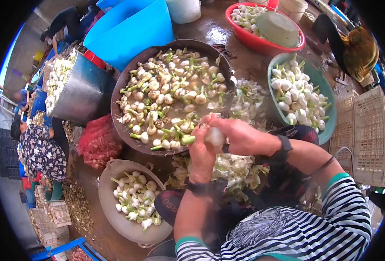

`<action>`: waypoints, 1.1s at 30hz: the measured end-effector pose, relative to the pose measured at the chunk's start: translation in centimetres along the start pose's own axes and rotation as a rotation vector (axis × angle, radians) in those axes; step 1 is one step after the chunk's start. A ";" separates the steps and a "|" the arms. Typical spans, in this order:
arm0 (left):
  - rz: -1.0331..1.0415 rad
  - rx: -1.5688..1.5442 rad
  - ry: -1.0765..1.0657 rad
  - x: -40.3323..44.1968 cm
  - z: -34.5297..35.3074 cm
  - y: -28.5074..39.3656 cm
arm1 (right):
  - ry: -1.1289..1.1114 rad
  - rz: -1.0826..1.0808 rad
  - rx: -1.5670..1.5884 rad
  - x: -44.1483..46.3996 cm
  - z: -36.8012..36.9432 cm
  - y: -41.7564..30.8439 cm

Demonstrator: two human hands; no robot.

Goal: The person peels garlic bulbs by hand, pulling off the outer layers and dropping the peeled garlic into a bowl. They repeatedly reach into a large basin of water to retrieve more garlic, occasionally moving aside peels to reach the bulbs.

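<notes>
Left hand [201, 150] and right hand [247, 137] snug round one white bulb [216, 137], near a dark basin [115, 108] of bulbs [168, 99] in murky water [175, 112]

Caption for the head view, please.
Two bare hands hold a white bulb beside a wide dark basin of bulbs in murky water.

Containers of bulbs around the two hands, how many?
5: dark pan at center, beige basin lower left, metal tub upper left, red basin upper right, green basin right. More may be hidden at far left.
</notes>
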State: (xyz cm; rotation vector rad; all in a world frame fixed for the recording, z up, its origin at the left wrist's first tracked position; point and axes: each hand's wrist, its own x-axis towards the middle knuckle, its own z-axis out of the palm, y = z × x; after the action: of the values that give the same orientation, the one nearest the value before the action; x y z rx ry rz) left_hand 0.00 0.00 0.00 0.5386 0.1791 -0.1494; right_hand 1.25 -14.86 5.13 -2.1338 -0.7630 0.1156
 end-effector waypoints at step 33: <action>0.003 1.023 0.107 1.1 -4.4 0.3 | 0.003 0.216 -0.024 20.0 5.3 16.8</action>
State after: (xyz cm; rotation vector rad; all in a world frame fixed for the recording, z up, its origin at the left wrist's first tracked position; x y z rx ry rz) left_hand 0.57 2.48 -3.76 1.5675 0.1998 -0.2059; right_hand 23.73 -7.70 -7.21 -2.2342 -0.5325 0.2190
